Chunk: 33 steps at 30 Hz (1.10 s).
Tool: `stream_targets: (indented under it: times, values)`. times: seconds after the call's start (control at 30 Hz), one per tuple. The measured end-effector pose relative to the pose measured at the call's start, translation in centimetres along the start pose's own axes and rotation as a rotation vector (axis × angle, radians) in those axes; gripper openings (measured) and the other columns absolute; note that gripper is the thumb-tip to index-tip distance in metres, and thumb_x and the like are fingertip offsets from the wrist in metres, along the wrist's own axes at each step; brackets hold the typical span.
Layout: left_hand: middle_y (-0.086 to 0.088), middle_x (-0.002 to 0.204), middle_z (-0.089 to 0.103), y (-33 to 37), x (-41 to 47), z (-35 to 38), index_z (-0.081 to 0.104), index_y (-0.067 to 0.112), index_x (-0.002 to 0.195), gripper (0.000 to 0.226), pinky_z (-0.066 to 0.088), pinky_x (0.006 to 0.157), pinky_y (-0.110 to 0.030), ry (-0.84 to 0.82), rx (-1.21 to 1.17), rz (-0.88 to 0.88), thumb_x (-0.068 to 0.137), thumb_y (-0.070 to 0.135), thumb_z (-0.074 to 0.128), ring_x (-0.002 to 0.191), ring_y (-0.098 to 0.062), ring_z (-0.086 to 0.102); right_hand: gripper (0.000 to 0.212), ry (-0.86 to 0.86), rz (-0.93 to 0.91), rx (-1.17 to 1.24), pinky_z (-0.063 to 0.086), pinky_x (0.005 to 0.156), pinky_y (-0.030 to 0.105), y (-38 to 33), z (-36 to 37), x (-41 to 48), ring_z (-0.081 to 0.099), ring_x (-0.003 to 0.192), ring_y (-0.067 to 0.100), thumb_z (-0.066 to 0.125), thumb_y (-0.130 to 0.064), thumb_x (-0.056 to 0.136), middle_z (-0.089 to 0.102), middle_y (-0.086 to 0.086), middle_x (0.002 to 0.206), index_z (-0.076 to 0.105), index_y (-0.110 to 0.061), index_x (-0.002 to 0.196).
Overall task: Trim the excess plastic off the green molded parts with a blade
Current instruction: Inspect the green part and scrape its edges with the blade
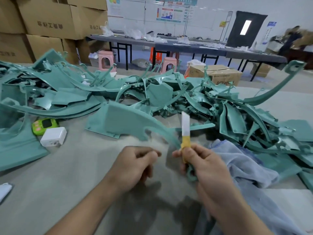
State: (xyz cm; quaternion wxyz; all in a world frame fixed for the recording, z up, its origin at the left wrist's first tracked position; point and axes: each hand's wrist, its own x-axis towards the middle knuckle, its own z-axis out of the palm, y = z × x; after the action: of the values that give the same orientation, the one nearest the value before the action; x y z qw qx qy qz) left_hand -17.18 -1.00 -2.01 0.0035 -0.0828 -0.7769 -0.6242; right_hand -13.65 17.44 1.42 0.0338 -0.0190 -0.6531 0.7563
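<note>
A large green molded part (118, 122) hangs over the grey table, its thin curved arm sweeping down to my right hand (205, 168). That hand grips a blade (185, 122) by its yellow taped handle, white blade pointing up, and the hooked end of the part's arm sits in the same grip. My left hand (135, 164) is just left of it, fingers curled, with nothing visible in them and not touching the part. The part is motion-blurred.
A big heap of green parts (169, 92) covers the table's far side and right. More parts are stacked at left (18, 143). A white charger (53, 136) and a green gadget (44, 125) lie front left, and a blue cloth (237, 160) lies at right.
</note>
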Motion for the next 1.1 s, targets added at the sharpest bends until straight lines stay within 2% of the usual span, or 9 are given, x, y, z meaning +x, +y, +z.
stream_targets:
  times: [0.1,0.2,0.3,0.43,0.53,0.63,0.7,0.83,1.1]
  values:
    - [0.003,0.058,0.066,0.6,-0.7,-1.2,0.079,0.037,0.091,0.015,0.043,0.048,-0.020,0.276,0.142,0.340,0.085,0.036,0.064,0.047,-0.008,0.054,0.031,0.030,-0.170,-0.243,0.039,0.066,0.037,-1.2,-3.0,0.9,0.048,0.062,0.021,0.057,-0.009,0.101,0.060,0.022,0.068,0.074,-0.016,0.076]
    - [0.030,0.108,0.067,1.5,0.2,-4.2,0.054,0.058,0.130,0.056,0.047,0.071,-0.015,0.639,0.363,0.428,0.079,0.039,0.071,0.086,0.005,0.063,0.031,-0.003,-0.215,-0.354,0.036,0.064,0.038,-1.7,-5.3,1.4,0.046,0.060,0.022,0.058,-0.006,0.100,0.055,0.011,0.060,0.072,-0.015,0.074]
    - [0.030,0.133,0.052,0.7,1.1,-6.4,0.039,0.055,0.143,0.099,0.043,0.087,-0.019,0.416,0.274,0.186,0.064,0.033,0.095,0.112,0.008,0.056,0.025,-0.139,-0.231,-0.372,0.037,0.061,0.030,-1.9,-6.6,1.6,0.047,0.061,0.020,0.060,-0.006,0.097,0.054,0.008,0.060,0.073,-0.012,0.076]
    - [0.002,0.082,0.074,-0.6,1.6,-6.2,0.078,0.034,0.098,0.036,0.047,0.064,-0.026,-0.011,0.145,0.116,0.062,0.033,0.079,0.069,-0.008,0.063,0.029,-0.243,-0.243,-0.453,0.045,0.063,0.024,-1.8,-7.0,2.1,0.057,0.065,0.016,0.061,-0.001,0.096,0.064,0.013,0.069,0.075,-0.018,0.078]
    - [-0.002,0.070,0.072,-1.8,1.7,-5.6,0.077,0.046,0.084,0.015,0.047,0.053,-0.029,0.279,0.245,0.119,0.072,0.036,0.076,0.055,-0.008,0.053,0.022,0.098,-0.350,-0.417,0.050,0.068,0.037,-0.8,-6.8,2.3,0.062,0.072,0.029,0.066,-0.008,0.096,0.070,0.017,0.084,0.077,-0.023,0.085]
    - [0.027,0.083,0.073,-1.7,0.3,-4.4,0.069,0.065,0.102,0.035,0.045,0.060,-0.009,0.402,0.279,0.366,0.091,0.032,0.070,0.066,0.009,0.058,0.018,0.476,-0.564,-0.395,0.045,0.066,0.020,-0.7,-5.6,1.4,0.058,0.065,0.013,0.061,-0.027,0.095,0.067,0.008,0.080,0.070,-0.023,0.081]
    - [0.041,0.105,0.067,-0.9,-0.3,-3.5,0.065,0.059,0.119,0.038,0.044,0.076,0.000,0.442,0.335,0.483,0.092,0.032,0.065,0.088,0.019,0.063,0.023,0.416,-0.598,-0.461,0.036,0.051,0.015,-0.5,-4.0,0.4,0.050,0.054,0.007,0.054,-0.034,0.092,0.060,0.001,0.067,0.063,-0.022,0.074]
    - [0.039,0.130,0.058,-0.9,-0.5,-2.5,0.065,0.029,0.132,0.055,0.046,0.101,-0.014,0.410,0.426,0.675,0.085,0.000,0.068,0.118,0.006,0.061,0.029,0.102,-0.511,-0.612,0.030,0.047,0.014,1.1,-0.4,-1.4,0.043,0.052,0.002,0.053,-0.042,0.093,0.052,-0.001,0.060,0.055,-0.021,0.073]
    - [0.009,0.137,0.063,-1.2,-0.3,-2.7,0.067,0.011,0.131,0.077,0.049,0.107,-0.034,0.408,0.483,0.769,0.067,-0.032,0.065,0.126,-0.009,0.061,0.025,0.004,-0.496,-0.575,0.029,0.051,0.014,1.1,0.4,-1.4,0.036,0.055,0.002,0.060,-0.031,0.095,0.041,-0.005,0.060,0.053,-0.018,0.075]
